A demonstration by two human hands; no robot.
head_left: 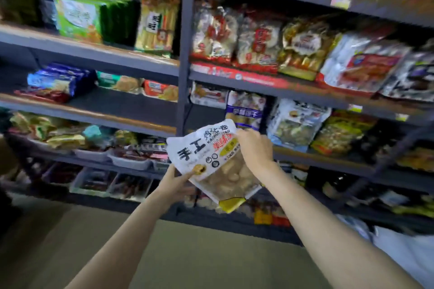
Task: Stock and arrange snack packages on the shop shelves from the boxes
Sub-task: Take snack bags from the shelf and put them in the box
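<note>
Nearest to me are my two bare forearms, reaching up and forward over the pale floor [183,253] toward the shelving. My left hand [176,182] grips the lower left edge of a white snack bag [206,159], thumb over the front and fingers curled behind it, so the weight sits in that palm. My right hand [254,148] pinches the upper right edge of the same bag, which lets me steer the tilt. The bag hangs in the air between my hands, slanted with its printed top up to the left and its clear window, showing pale pieces, down to the right; it touches no shelf yet. I judge I hold it by two opposite edges to keep it flat and facing out before I set it in place.

Just beyond the bag stands the grey upright post [185,54] that splits the shelving into two bays. Behind my right hand a purple-labelled bag [245,110] stands upright on the shelf, with a dark gap to its left that looks to me like the likely slot. Further up, red and white packs [213,33] fill the right bay, and a green pack [79,19] sits high in the left bay, blurred
</note>
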